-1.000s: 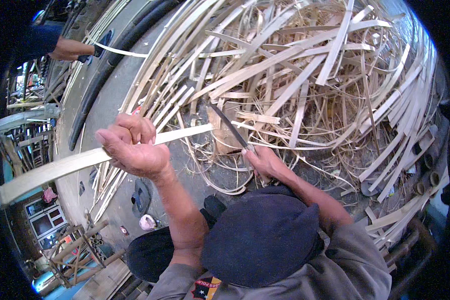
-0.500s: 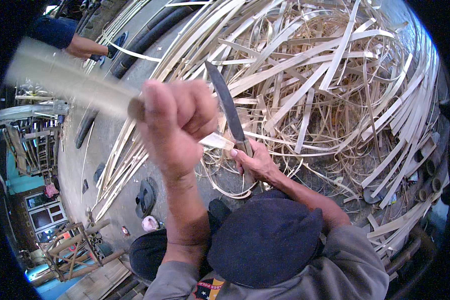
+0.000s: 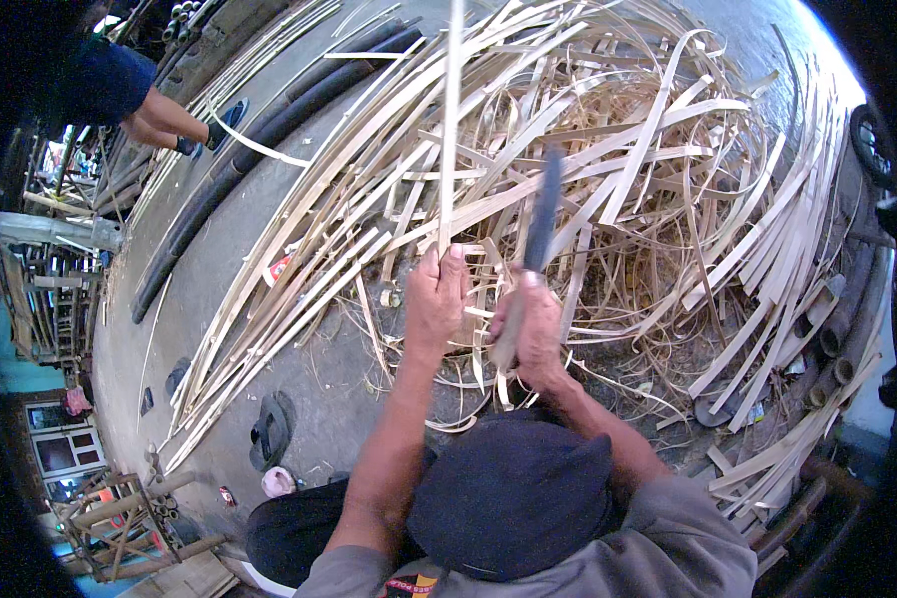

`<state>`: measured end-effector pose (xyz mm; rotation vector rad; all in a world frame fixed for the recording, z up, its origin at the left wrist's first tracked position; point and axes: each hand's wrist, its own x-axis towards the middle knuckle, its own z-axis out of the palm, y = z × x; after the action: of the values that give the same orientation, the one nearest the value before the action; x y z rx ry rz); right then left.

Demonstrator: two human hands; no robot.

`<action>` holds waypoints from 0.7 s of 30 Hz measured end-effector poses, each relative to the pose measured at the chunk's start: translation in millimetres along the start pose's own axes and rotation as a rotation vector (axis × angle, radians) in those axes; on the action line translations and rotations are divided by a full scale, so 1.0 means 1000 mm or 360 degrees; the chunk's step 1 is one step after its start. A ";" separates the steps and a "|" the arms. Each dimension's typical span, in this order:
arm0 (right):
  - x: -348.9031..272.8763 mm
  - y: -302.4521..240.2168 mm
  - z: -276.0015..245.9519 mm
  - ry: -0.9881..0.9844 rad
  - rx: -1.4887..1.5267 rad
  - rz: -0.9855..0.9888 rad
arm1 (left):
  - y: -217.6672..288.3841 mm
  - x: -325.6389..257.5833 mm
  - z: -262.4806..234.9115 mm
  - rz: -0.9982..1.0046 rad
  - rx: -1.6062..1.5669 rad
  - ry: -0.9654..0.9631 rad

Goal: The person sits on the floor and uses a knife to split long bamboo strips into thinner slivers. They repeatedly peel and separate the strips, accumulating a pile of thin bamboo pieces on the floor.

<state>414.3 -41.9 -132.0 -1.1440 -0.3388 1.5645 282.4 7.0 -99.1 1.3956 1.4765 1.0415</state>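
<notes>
My left hand [image 3: 436, 304] is closed around the lower end of a long, narrow pale bamboo strip [image 3: 450, 130], which points up out of the picture. Beside it, my right hand [image 3: 534, 334] grips the handle of a knife [image 3: 543, 214]. Its dark blade points away from me and is a little blurred. The blade and the strip are apart. Beyond both hands lies a big tangled heap of bamboo strips and thin shavings [image 3: 608, 209].
Long split bamboo strips [image 3: 269, 319] lie on the floor at the left, past them dark poles [image 3: 229, 189]. A sandal [image 3: 272, 431] rests near my left side. Another person's legs [image 3: 164, 118] show at the upper left. Bamboo tubes [image 3: 835, 334] lie at the right.
My left hand has come down from high near the camera, and its strip has swung from the upper left to pointing away. The knife has moved right and tilts the other way.
</notes>
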 end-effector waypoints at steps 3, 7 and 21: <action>0.009 -0.021 -0.027 -0.0106 -0.0374 -0.0717 | -0.004 0.006 -0.008 -0.0436 -0.0384 -0.0260; 0.031 -0.072 -0.054 0.0029 -0.1863 -0.1056 | -0.009 0.003 0.006 -0.0836 -0.0682 -0.0522; 0.057 -0.091 -0.017 -0.0492 -0.2588 -0.1210 | 0.011 -0.010 0.018 -0.0437 -0.0147 -0.0436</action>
<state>487.2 33.5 -102.0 -1.5434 -2.2081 0.5238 303.6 -2.3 -94.0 1.1780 1.3533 0.7067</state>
